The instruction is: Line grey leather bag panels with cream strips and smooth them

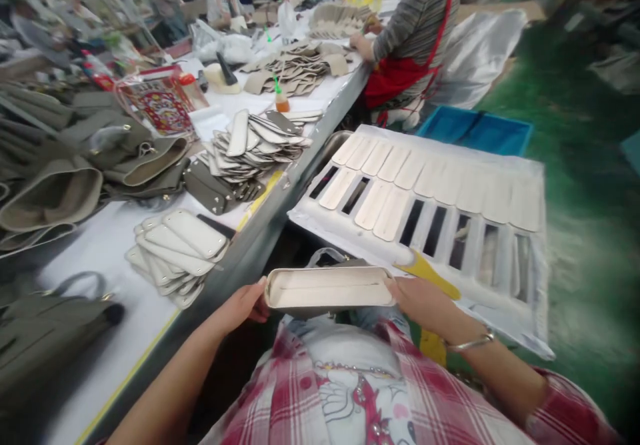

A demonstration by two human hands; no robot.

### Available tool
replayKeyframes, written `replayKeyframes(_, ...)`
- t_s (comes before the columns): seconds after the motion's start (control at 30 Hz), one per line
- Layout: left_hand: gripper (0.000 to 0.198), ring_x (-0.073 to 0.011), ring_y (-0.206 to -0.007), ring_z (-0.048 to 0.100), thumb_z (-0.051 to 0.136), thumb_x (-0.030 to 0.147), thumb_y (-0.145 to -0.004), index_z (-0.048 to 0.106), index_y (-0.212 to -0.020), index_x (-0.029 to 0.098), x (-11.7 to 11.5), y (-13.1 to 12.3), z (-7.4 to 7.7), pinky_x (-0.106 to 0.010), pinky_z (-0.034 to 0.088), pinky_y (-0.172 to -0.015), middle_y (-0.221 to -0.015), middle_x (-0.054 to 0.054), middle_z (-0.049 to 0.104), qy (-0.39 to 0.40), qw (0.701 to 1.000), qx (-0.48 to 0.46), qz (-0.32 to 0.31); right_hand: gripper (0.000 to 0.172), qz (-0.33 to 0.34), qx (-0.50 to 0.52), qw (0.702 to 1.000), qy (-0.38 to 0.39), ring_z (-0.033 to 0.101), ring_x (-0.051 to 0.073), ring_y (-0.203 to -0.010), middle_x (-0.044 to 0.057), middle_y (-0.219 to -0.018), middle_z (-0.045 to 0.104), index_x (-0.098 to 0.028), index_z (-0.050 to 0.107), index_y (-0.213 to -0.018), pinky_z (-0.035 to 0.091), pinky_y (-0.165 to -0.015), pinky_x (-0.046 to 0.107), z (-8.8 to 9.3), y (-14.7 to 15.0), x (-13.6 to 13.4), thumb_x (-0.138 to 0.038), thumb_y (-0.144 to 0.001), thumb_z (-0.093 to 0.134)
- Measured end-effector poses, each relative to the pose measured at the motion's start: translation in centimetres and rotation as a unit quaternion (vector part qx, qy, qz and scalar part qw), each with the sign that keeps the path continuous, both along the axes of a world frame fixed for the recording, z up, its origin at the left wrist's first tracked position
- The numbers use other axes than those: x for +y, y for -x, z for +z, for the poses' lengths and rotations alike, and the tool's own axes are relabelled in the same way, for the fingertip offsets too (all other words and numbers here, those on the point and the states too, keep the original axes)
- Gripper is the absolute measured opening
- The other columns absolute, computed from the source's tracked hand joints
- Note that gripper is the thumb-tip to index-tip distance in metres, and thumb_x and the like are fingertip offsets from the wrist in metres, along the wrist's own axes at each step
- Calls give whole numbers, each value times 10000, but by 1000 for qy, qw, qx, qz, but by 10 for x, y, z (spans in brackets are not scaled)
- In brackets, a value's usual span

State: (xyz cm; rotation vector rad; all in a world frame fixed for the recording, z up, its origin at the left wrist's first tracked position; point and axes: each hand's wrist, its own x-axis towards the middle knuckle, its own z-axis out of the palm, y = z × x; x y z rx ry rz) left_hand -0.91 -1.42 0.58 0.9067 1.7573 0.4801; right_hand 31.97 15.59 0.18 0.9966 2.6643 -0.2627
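Note:
A long cream panel with rounded ends [330, 287], set in a dark-edged bag piece, is held level in front of my body. My left hand [247, 303] grips its left end, fingers closed on the edge. At the right end, my right hand [417, 303] is closed round the corner, with a bracelet at the wrist. Part of a grey handle [327, 255] shows just behind the panel. To the right, a white rack [345, 228] carries rows of cream strips [470, 188], with dark slots along its near row.
On the table [107, 251] at left lie a stack of pale panels [175, 248], a heap of strips [250, 145] and grey bags [55, 191]. A blue tray [475, 131] sits beyond the rack. A person in a red apron [415, 78] works at the far table edge.

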Motion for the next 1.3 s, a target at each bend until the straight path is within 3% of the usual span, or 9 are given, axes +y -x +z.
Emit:
replayKeyframes(0.17, 442, -231, -721, 619, 238, 436, -872, 525, -689, 154, 17, -5, 10, -339, 469, -690, -706, -99, 616, -9, 970, 220, -99, 362, -121, 0, 992, -25, 642, 219, -689, 108, -779, 658, -122, 470, -1164, 444, -584, 288, 2, 13, -8, -331, -951, 265)
replayKeyframes(0.33, 297, -303, -829, 595, 339, 304, -821, 536, -667, 145, 27, -8, 11, -407, 406, -779, -808, -176, 624, -15, 944, 299, -138, 275, -74, -46, 996, -27, 647, 258, -733, 130, -783, 654, -109, 534, -991, 448, -595, 322, 3, 23, 5, -194, -929, 280)
replayKeyframes(0.47, 298, -258, -784, 600, 331, 305, -828, 514, -639, 166, 28, -5, 11, -345, 411, -750, -742, -123, 621, -10, 947, 284, -150, 252, -38, -46, 998, 23, 631, 231, -848, 151, -871, 650, -84, 560, -947, 452, -722, 319, 3, 25, 20, -140, -910, 318)
replayKeyframes(0.63, 315, -163, -522, 564, 301, 302, -839, 454, -589, 186, 27, 1, 9, -261, 416, -584, -542, -28, 552, 0, 970, 211, -123, 288, -15, -18, 997, 78, 607, 209, -911, 150, -921, 649, -85, 585, -896, 434, -789, 305, 8, 26, 29, -167, -920, 310)
replayKeyframes(0.83, 383, -149, -478, 541, 305, 452, -850, 463, -637, 176, 19, 2, -1, -242, 426, -478, -533, -10, 519, -12, 990, 128, -58, 442, -116, 111, 977, 142, 604, 162, -662, 89, -747, 645, -145, 567, -798, 432, -649, 274, 11, 11, 13, -350, -958, 210)
replayKeyframes(0.93, 546, -160, -545, 572, 191, 574, -855, 494, -678, 156, 13, 2, -3, -255, 476, -518, -572, -28, 541, -16, 997, 72, -21, 410, -153, 94, 978, 109, 597, 168, -627, 72, -705, 631, -151, 552, -821, 413, -590, 266, 8, 3, -3, -440, -932, 284)
replayKeyframes(1.03, 665, -170, -620, 597, 99, 628, -842, 521, -698, 135, 9, 1, 0, -271, 501, -585, -619, -51, 567, -18, 1000, 15, 14, 321, -97, 15, 995, 30, 609, 195, -678, 103, -746, 625, -132, 569, -820, 400, -567, 269, 5, 3, -13, -308, -928, 323)
replayKeyframes(1.13, 499, -162, -600, 583, 258, 552, -850, 506, -677, 155, 10, -2, 6, -261, 469, -571, -644, -44, 575, -25, 995, 96, -31, 268, -2, -58, 998, -38, 613, 218, -668, 121, -801, 611, -120, 602, -872, 389, -514, 269, 4, 8, -15, -166, -894, 338)
replayKeyframes(1.3, 325, -162, -518, 533, 320, 360, -855, 451, -613, 187, 17, -7, 13, -281, 392, -569, -557, -26, 533, -21, 976, 197, -92, 263, 5, -79, 996, -47, 613, 227, -674, 144, -781, 615, -105, 625, -838, 420, -540, 282, 4, 14, -10, -82, -853, 364)
